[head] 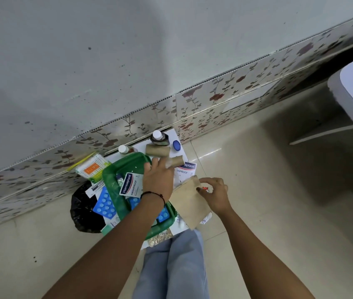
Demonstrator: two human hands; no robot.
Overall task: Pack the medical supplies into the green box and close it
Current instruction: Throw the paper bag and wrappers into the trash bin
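Note:
The green box [110, 182] lies open on a white sheet on the floor, holding a Hansaplast packet [130, 184] and blue pill strips [163, 214]. My left hand [158, 176] hovers palm down over the box's right rim. Its fingertips touch the end of a brown bandage roll [177, 161]; the palm hides whether they grip it. My right hand [214, 194] pinches the upper edge of a brown paper packet [189, 203], with a small red-and-white item [205, 188] at the fingertips. A second Hansaplast packet [185, 170] lies under the paper packet.
Against the tiled wall stand two white-capped bottles [157, 136] [123, 149], another brown roll [158, 151] and a blue cap [176, 145]. Cotton swabs [92, 167], a blue pill strip [106, 205] and a black bag [82, 209] lie left of the box. My knees [173, 262] are below.

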